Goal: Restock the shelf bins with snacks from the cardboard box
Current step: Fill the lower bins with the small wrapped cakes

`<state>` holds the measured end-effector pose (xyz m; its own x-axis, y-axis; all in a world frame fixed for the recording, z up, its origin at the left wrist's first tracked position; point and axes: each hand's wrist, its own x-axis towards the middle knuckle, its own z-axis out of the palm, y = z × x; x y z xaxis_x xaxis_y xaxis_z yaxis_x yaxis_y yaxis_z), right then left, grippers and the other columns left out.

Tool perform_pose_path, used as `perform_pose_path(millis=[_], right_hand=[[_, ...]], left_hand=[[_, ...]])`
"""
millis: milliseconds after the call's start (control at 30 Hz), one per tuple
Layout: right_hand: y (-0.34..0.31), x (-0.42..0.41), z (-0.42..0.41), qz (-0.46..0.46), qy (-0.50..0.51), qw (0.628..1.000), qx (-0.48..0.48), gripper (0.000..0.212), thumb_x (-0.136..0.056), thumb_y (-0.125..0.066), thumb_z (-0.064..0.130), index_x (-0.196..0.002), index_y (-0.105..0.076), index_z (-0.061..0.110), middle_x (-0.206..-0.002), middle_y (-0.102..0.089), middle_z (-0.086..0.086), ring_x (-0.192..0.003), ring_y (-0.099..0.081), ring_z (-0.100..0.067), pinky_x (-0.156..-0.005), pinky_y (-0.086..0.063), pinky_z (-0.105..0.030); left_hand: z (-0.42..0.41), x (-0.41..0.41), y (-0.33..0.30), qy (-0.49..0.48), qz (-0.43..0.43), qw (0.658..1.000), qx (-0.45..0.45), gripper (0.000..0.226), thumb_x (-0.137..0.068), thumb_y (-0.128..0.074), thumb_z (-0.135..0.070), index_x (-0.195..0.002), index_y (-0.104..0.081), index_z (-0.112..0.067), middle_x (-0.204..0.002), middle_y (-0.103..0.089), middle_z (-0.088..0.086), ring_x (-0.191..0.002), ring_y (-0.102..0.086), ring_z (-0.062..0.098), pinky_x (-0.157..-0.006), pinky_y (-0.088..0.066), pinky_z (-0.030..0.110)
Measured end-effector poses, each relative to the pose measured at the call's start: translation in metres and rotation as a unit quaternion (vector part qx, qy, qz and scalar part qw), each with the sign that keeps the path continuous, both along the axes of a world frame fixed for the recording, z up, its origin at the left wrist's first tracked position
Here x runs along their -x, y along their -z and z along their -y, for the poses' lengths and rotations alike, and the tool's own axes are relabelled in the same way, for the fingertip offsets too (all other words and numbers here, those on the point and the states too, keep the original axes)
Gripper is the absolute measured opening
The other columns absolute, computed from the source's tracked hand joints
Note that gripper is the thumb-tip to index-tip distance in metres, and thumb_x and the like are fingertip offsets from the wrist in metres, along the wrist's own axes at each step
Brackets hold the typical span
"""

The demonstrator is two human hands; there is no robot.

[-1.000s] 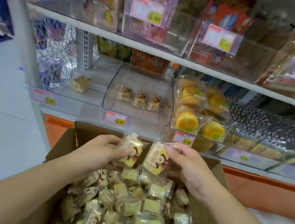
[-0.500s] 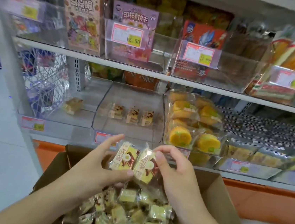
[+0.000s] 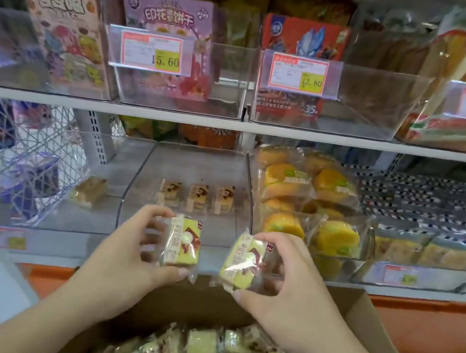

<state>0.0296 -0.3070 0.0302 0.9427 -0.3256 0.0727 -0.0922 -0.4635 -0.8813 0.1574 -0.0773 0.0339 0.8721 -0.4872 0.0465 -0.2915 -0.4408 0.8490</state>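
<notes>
My left hand (image 3: 127, 254) pinches one wrapped yellow cake snack (image 3: 183, 243) by its wrapper, held upright in front of the clear middle bin (image 3: 135, 182). My right hand (image 3: 280, 286) grips a second wrapped cake snack (image 3: 242, 260), tilted a little to the right. Both snacks hang above the far edge of the open cardboard box (image 3: 366, 322), which holds several more wrapped cakes (image 3: 203, 350). Three of the same snacks (image 3: 197, 197) stand in a row at the back of the middle bin.
A lone pale snack (image 3: 88, 190) lies in the left bin. Orange round cakes (image 3: 307, 202) fill the bin on the right. The upper shelf (image 3: 232, 124) carries clear bins with biscuit boxes and price tags. A wire basket (image 3: 24, 158) hangs at the left.
Both hands have risen from the box with their snacks and moved apart, closer to the middle bin. The view has tilted upward toward the shelves.
</notes>
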Motion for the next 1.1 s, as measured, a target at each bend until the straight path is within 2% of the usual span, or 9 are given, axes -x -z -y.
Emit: perform_pose_path(millis=[167, 267, 400, 533, 600, 767, 900, 1000, 1100], right_hand=[[-0.016, 0.003, 0.024, 0.085, -0.002, 0.982, 0.169, 0.074, -0.071, -0.097, 0.031, -0.129, -0.054, 0.048, -0.138, -0.031, 0.035, -0.128, -0.040, 0.013, -0.093, -0.040, 0.001], [-0.017, 0.004, 0.034, 0.121, 0.020, 0.972, 0.201, 0.072, -0.071, -0.096, 0.035, -0.129, -0.055, 0.047, -0.140, -0.031, 0.033, -0.134, -0.037, 0.007, -0.089, -0.045, -0.009], [-0.013, 0.002, 0.041, 0.142, 0.023, 0.968, 0.207, 0.073, -0.068, -0.094, 0.042, -0.131, -0.056, 0.047, -0.141, -0.034, 0.033, -0.139, -0.037, -0.004, -0.095, -0.042, -0.018], [-0.010, 0.003, 0.045, 0.135, 0.014, 0.970, 0.202, 0.075, -0.068, -0.093, 0.044, -0.132, -0.056, 0.051, -0.143, -0.033, 0.035, -0.142, -0.033, -0.002, -0.098, -0.039, -0.019], [-0.009, 0.003, 0.046, 0.126, 0.013, 0.972, 0.198, 0.074, -0.068, -0.093, 0.042, -0.132, -0.056, 0.051, -0.143, -0.032, 0.036, -0.143, -0.032, -0.002, -0.097, -0.039, -0.017], [-0.007, 0.002, 0.045, 0.088, 0.005, 0.972, 0.217, 0.074, -0.071, -0.092, 0.045, -0.133, -0.053, 0.050, -0.143, -0.030, 0.037, -0.143, -0.026, 0.002, -0.096, -0.038, -0.015], [-0.007, 0.001, 0.039, 0.073, 0.001, 0.970, 0.231, 0.074, -0.072, -0.090, 0.048, -0.135, -0.051, 0.051, -0.144, -0.028, 0.035, -0.143, -0.022, 0.000, -0.108, -0.038, -0.028], [-0.011, -0.001, 0.028, 0.069, -0.011, 0.971, 0.230, 0.073, -0.074, -0.087, 0.052, -0.137, -0.051, 0.052, -0.147, -0.025, 0.035, -0.146, -0.018, -0.001, -0.116, -0.033, -0.034], [-0.011, -0.007, 0.013, 0.049, -0.048, 0.967, 0.247, 0.073, -0.076, -0.082, 0.060, -0.140, -0.046, 0.054, -0.150, -0.018, 0.036, -0.151, -0.009, 0.001, -0.123, -0.026, -0.040]], left_hand=[[0.052, -0.063, -0.001, -0.019, 0.134, 0.982, -0.128, 0.086, -0.068, -0.092, -0.057, -0.141, -0.046, -0.050, -0.137, -0.041, -0.008, -0.128, -0.048, 0.015, -0.112, -0.048, 0.042], [0.088, -0.098, 0.016, 0.004, 0.143, 0.971, -0.191, 0.086, -0.069, -0.092, -0.056, -0.143, -0.051, -0.038, -0.135, -0.043, -0.004, -0.138, -0.044, 0.026, -0.119, -0.039, 0.044], [0.128, -0.121, 0.041, 0.041, 0.100, 0.954, -0.280, 0.090, -0.073, -0.088, -0.060, -0.148, -0.049, -0.031, -0.153, -0.045, 0.000, -0.139, -0.047, 0.026, -0.110, -0.042, 0.034], [0.152, -0.126, 0.052, 0.046, 0.076, 0.934, -0.346, 0.081, -0.076, -0.084, -0.065, -0.142, -0.055, -0.029, -0.144, -0.062, 0.001, -0.127, -0.060, 0.026, -0.093, -0.049, 0.031], [0.154, -0.126, 0.055, 0.039, 0.085, 0.930, -0.355, 0.081, -0.077, -0.083, -0.065, -0.144, -0.054, -0.029, -0.146, -0.060, -0.001, -0.131, -0.057, 0.026, -0.094, -0.046, 0.031], [0.143, -0.116, 0.046, 0.027, 0.073, 0.949, -0.305, 0.094, -0.081, -0.079, -0.066, -0.158, -0.041, -0.030, -0.157, -0.052, -0.003, -0.138, -0.053, 0.025, -0.108, -0.046, 0.035], [0.116, -0.076, 0.011, 0.047, 0.000, 0.999, -0.017, 0.066, -0.086, -0.064, -0.069, -0.143, -0.057, -0.037, -0.119, -0.072, -0.012, -0.107, -0.072, 0.015, -0.096, -0.059, 0.040], [0.084, -0.037, -0.004, 0.183, -0.146, 0.970, 0.069, 0.067, -0.083, -0.084, -0.045, -0.143, -0.055, -0.043, -0.125, -0.072, -0.004, -0.110, -0.075, 0.020, -0.093, -0.062, 0.044], [0.058, -0.029, 0.000, 0.187, -0.155, 0.968, 0.070, 0.071, -0.071, -0.098, -0.034, -0.132, -0.063, -0.042, -0.128, -0.071, -0.002, -0.117, -0.072, 0.025, -0.099, -0.058, 0.055]])
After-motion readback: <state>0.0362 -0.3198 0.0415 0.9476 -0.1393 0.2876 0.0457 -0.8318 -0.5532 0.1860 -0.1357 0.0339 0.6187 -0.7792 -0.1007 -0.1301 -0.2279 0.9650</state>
